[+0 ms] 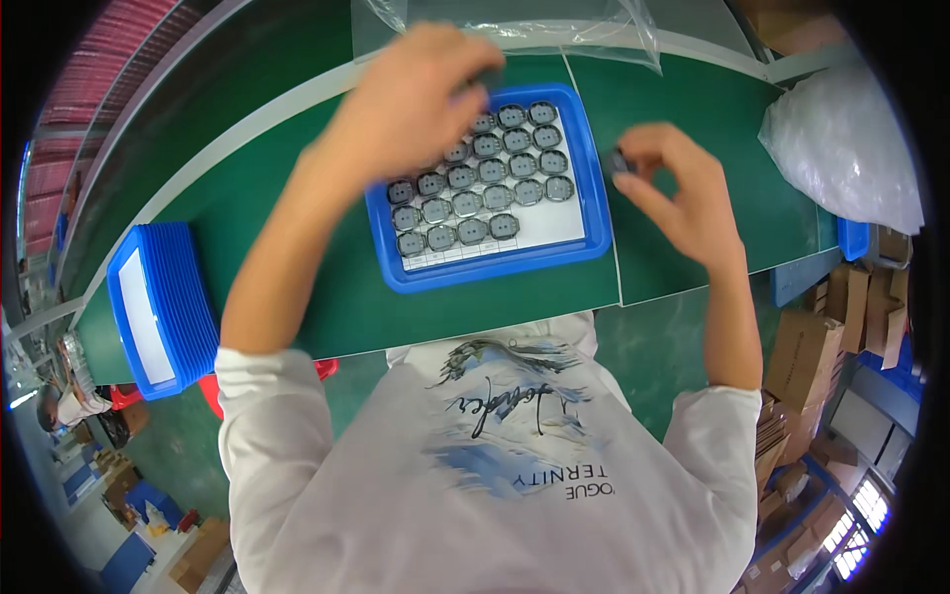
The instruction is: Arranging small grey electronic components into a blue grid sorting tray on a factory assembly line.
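A shallow blue tray (492, 267) lies in front of me on the green table, lined with a white sheet. Rows of small rounded dark grey parts (493, 171) cover most of it; the front row stops short on the right. Reaching over the tray's far left corner, my left hand (421, 99) has its fingers closed around a dark piece (482, 81), blurred and partly hidden. To the right of the tray, my right hand (683, 188) pinches a small dark grey part (621, 162) between thumb and fingertips, just above the table.
A stack of blue trays (168, 307) stands at the table's left end. Clear plastic bags (524, 35) lie along the far edge, and a bulky translucent bag (841, 139) sits at the far right. Cardboard boxes (807, 356) are beyond the table on the right.
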Demonstrator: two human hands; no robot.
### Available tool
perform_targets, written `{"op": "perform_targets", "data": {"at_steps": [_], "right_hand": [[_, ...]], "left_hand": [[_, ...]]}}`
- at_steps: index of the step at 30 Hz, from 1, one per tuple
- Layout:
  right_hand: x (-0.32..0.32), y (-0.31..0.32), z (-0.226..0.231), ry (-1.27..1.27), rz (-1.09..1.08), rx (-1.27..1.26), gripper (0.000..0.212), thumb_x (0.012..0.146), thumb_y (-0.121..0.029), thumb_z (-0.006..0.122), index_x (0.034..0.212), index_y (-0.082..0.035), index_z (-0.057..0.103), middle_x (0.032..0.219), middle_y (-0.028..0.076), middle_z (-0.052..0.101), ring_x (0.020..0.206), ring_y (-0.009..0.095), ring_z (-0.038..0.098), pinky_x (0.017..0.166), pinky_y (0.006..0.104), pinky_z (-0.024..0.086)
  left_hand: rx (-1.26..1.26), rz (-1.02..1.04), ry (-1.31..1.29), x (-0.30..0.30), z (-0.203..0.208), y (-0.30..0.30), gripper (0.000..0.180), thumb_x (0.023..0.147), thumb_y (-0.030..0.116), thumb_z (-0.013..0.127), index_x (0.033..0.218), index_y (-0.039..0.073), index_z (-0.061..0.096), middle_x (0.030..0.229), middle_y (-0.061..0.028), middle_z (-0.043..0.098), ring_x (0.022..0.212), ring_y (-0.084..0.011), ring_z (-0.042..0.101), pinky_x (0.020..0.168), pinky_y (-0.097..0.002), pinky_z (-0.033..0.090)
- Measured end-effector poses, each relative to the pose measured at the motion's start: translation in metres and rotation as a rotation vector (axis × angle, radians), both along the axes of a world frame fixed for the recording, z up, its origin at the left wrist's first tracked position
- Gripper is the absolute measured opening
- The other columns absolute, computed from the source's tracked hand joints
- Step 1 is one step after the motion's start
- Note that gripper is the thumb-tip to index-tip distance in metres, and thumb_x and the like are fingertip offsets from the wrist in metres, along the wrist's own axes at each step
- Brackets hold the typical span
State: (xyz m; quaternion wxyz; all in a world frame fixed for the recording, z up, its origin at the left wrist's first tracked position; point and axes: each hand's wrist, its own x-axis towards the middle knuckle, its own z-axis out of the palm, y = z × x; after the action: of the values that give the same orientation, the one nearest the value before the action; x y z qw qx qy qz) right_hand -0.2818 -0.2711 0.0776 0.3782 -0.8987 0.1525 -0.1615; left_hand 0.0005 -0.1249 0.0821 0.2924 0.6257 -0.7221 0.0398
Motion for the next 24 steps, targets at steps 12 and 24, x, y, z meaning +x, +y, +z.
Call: {"op": "perform_targets", "data": {"at_steps": [12, 24], "right_hand": [[-0.047, 0.021, -0.04, -0.048, -0.092, -0.292, 0.02, 0.081, 0.002, 0.075, 0.1, -0.003, 0.072, 0.116, 0.011, 0.066, 0.106, 0.03, 0.062, 0.086, 0.0391, 0.052], [0.001, 0.041, -0.016, -0.004, 0.225, -0.376, 0.011, 0.076, -0.006, 0.075, 0.087, -0.004, 0.072, 0.107, 0.008, 0.059, 0.109, 0.031, 0.053, 0.091, 0.0414, 0.047]], "left_hand": [[0.213, -0.249, 0.054, -0.079, -0.027, 0.033, 0.024, 0.074, 0.004, 0.072, 0.098, 0.006, 0.074, 0.105, -0.0112, 0.056, 0.106, -0.0302, 0.05, 0.091, -0.041, 0.042], [0.194, -0.213, 0.154, -0.082, -0.036, 0.032, 0.032, 0.073, 0.01, 0.079, 0.103, 0.008, 0.07, 0.107, -0.0098, 0.055, 0.105, -0.0306, 0.05, 0.09, -0.0432, 0.042]]}}
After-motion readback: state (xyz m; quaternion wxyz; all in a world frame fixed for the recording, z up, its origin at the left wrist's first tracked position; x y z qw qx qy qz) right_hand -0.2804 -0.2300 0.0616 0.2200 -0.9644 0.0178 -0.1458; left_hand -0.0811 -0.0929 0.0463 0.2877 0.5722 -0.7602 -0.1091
